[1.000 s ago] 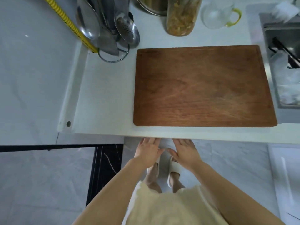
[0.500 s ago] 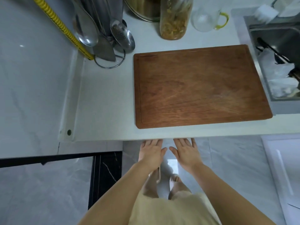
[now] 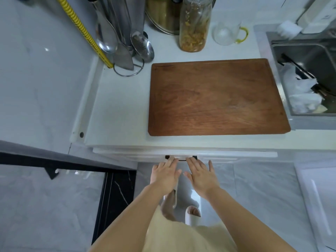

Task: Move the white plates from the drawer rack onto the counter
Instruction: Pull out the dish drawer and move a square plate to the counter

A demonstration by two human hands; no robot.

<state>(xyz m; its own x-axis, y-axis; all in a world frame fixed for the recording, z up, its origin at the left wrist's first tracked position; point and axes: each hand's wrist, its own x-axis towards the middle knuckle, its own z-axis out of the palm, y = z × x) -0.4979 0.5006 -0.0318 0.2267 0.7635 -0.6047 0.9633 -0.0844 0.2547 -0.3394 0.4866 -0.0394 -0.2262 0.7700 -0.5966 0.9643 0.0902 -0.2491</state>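
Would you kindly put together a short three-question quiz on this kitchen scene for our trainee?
1. True or false: white plates already lie on the cutting board.
2. What do the fingertips of both hands reach? A) the jar B) the drawer handle C) the sink
3. Which side of the board is the utensil rack on?

Key: 1 false; 2 B; 3 left. The left hand and right hand are flat, fingers straight.

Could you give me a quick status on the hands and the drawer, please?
Left hand and right hand both at the drawer handle, fingertips on it. Drawer barely open. No plates visible. Nothing blocking.
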